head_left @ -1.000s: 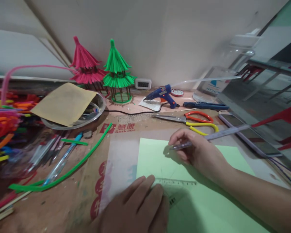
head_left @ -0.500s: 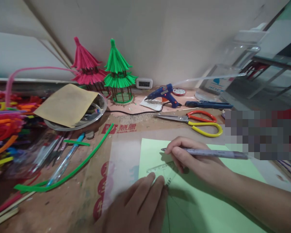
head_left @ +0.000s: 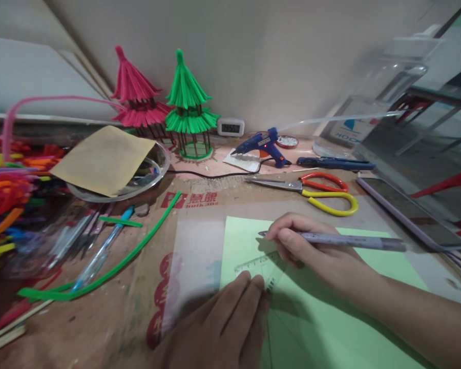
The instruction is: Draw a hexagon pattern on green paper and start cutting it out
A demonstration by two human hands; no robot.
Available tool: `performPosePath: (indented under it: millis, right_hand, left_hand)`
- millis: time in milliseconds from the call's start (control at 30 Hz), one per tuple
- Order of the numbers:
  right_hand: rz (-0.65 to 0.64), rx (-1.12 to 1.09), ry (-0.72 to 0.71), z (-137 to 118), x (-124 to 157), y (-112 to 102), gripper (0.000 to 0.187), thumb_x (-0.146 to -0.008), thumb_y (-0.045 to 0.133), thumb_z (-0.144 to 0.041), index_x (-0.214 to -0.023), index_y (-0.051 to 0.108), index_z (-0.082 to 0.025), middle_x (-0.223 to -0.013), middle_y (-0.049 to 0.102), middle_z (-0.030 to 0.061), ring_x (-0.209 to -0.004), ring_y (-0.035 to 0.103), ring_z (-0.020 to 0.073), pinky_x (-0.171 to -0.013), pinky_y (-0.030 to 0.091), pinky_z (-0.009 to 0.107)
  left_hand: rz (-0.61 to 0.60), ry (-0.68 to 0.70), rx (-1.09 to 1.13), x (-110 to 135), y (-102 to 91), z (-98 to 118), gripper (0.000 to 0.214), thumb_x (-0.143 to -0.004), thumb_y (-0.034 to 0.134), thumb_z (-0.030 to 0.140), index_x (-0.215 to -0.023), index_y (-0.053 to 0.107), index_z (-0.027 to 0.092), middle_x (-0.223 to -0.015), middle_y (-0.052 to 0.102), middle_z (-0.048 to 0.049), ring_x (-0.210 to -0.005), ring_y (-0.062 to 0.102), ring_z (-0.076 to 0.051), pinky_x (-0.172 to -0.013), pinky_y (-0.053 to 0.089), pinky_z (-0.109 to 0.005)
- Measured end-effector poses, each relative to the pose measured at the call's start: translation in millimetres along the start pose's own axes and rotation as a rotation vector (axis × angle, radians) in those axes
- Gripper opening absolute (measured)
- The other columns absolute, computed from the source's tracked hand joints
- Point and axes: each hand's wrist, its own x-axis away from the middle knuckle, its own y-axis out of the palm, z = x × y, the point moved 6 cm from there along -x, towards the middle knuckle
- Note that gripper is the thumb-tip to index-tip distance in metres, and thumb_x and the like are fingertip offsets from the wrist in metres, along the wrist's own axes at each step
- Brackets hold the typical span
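My right hand (head_left: 305,243) pinches a grey-purple pen (head_left: 353,241), its tip pointing left just above a light green sheet of paper (head_left: 369,318). A clear triangular ruler (head_left: 259,261) lies on the sheet, partly under my hands. My left hand (head_left: 230,318) lies flat with its fingers stretched out, fingertips pressing on the ruler. Faint drawn lines run down the paper beside the left fingers.
Beyond the paper lie scissors (head_left: 303,187), a glue gun (head_left: 267,146), a cutter (head_left: 336,163) and a phone (head_left: 411,210). Green (head_left: 190,102) and pink (head_left: 138,97) pipe-cleaner towers stand at the wall. Left are a metal dish (head_left: 163,171), pens and pipe cleaners (head_left: 7,189).
The view has shifted slightly, and the phone on the right now shows where blocky pixels covered that area. Both hands keep nearly the same pose on the paper.
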Motion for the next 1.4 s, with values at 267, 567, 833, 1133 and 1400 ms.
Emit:
performPosePath:
  millis: [267,567,833,1133,1400]
  right_hand:
    - [0.033,0.102,-0.03,-2,-3,-4,0.032,-0.1,0.052,-0.045,-0.083,0.07,-0.024,-0.06,0.056,0.0002,-0.055,0.051,0.015,-0.051,0.038,0.028]
    - [0.028,0.142,-0.057,-7,-1,-5,0.03,-0.101,0.052,-0.042,-0.084,0.069,-0.024,-0.062,0.056,-0.0001,-0.057,0.053,0.0153,-0.054,0.041,0.028]
    - [-0.008,0.208,0.016,-10,-1,-3,0.029,-0.103,0.05,-0.038,-0.087,0.069,-0.022,-0.065,0.055,-0.0018,-0.061,0.052,0.0136,-0.057,0.04,0.026]
    - [-0.014,0.233,0.01,-10,0,-4,0.031,-0.103,0.049,-0.038,-0.086,0.068,-0.022,-0.064,0.055,-0.0019,-0.061,0.052,0.0133,-0.056,0.04,0.026]
    - [-0.015,0.242,0.014,-10,2,-3,0.033,-0.103,0.049,-0.039,-0.084,0.069,-0.021,-0.064,0.056,-0.0017,-0.06,0.052,0.013,-0.056,0.04,0.026]
  left_hand:
    - [-0.004,0.006,-0.023,-4,-1.6,3,0.039,-0.105,0.038,0.015,-0.134,0.064,0.017,-0.136,0.07,-0.0052,-0.134,0.058,-0.016,-0.107,0.051,-0.023]
    - [0.015,0.029,-0.102,-10,-9.3,5,0.047,-0.106,0.027,0.01,-0.127,0.068,0.016,-0.132,0.072,-0.0051,-0.129,0.06,-0.017,-0.107,0.049,-0.025]
    - [-0.114,0.023,-0.028,-9,-5.3,4,0.046,-0.101,0.037,0.01,-0.139,0.062,0.015,-0.145,0.064,-0.006,-0.14,0.052,-0.018,-0.111,0.046,-0.026]
    - [-0.09,-0.007,-0.009,-9,-8.0,5,0.043,-0.104,0.036,0.013,-0.137,0.063,0.015,-0.145,0.064,-0.0056,-0.138,0.053,-0.017,-0.109,0.048,-0.026]
    - [-0.003,-0.057,-0.035,-12,-13.6,6,0.039,-0.108,0.036,0.019,-0.127,0.069,0.016,-0.136,0.07,-0.004,-0.134,0.053,-0.017,-0.114,0.042,-0.025]
